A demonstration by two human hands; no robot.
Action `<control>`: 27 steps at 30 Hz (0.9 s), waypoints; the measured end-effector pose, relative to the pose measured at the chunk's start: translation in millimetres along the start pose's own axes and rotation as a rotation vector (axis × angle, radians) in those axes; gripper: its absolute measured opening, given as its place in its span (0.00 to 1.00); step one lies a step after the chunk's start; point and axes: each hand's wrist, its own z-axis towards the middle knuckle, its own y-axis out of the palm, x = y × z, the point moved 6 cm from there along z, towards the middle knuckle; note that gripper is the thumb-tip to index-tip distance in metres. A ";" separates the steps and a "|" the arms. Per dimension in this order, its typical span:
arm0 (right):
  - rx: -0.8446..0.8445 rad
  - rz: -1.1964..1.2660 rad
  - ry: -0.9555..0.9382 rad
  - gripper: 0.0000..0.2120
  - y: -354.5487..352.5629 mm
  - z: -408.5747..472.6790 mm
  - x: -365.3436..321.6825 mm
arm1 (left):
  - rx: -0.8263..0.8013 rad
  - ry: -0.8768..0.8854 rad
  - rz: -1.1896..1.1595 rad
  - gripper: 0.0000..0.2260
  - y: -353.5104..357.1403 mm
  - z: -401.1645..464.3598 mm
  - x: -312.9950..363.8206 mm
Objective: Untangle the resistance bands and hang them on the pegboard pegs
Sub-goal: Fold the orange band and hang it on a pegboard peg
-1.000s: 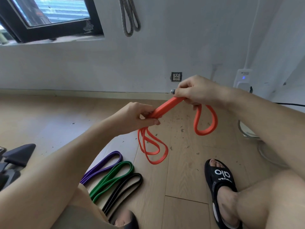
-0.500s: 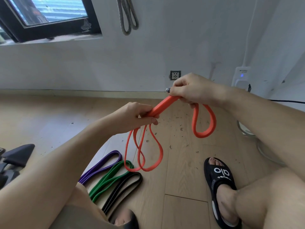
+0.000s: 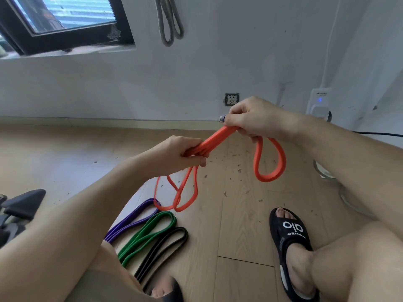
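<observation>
The white wall (image 3: 218, 68) fills the upper part of the view, and the wooden floor (image 3: 239, 225) fills the lower part. The person sits low, with both forearms reaching forward over the floor.

The left hand (image 3: 185, 153) is lower and closer to the body; its fingers are curled round several strands of the orange band (image 3: 270, 158). The right hand (image 3: 255, 120) is higher and further forward, knuckles up, and its fingers close tightly round the same bundle. Between the two hands the orange strands are gathered into one flat, straight bunch, whose long axis rises from lower left to upper right. Under the right hand one thick loop hangs down in the air. Under the left hand thinner loops hang, and their lowest part comes just beside the purple band (image 3: 133, 221).

The purple band, the green band (image 3: 148, 234) and the black band (image 3: 163, 249) lie side by side on the floor, each a long flat loop pointing up and to the right. A grey band (image 3: 170, 22) hangs on the wall. A black sandal (image 3: 292, 243) is on the right foot.
</observation>
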 end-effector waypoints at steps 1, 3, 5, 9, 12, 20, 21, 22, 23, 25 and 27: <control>-0.001 -0.002 -0.003 0.17 -0.2 -0.1 -0.4 | -0.002 0.006 -0.007 0.06 -0.1 -0.4 0.2; -0.004 -0.008 -0.008 0.17 -0.3 -0.3 -1.1 | -0.006 0.008 -0.012 0.06 -0.5 -1.3 -0.1; -0.005 -0.007 -0.006 0.17 0.1 0.1 -1.1 | -0.006 0.008 -0.013 0.06 -1.0 -1.8 0.1; -0.002 -0.009 -0.001 0.17 1.1 1.0 -0.8 | -0.002 -0.008 -0.016 0.07 -0.5 -1.3 -0.4; 0.005 -0.007 -0.008 0.17 0.8 1.1 -1.0 | 0.009 -0.020 -0.010 0.08 -0.5 -0.7 -1.6; 0.103 0.017 -0.003 0.18 -9.5 5.6 7.3 | 0.028 -0.022 -0.140 0.05 -3.6 1.6 1.7; 0.114 0.024 -0.002 0.18 -10.6 6.5 9.0 | 0.036 -0.021 -0.158 0.05 -4.0 1.8 1.7; 0.122 0.032 -0.001 0.18 -11.5 7.3 10.2 | 0.043 -0.015 -0.171 0.04 -4.5 1.9 1.6; 0.128 0.038 0.000 0.18 -12.5 7.9 11.4 | 0.047 -0.006 -0.177 0.04 -5.3 1.7 2.3; 0.138 0.044 0.003 0.18 -14.0 8.6 13.8 | 0.045 0.019 -0.182 0.03 -7.2 1.5 4.2; 0.152 0.044 0.009 0.18 -16.1 8.9 15.9 | 0.045 0.024 -0.221 0.04 -9.3 1.6 5.9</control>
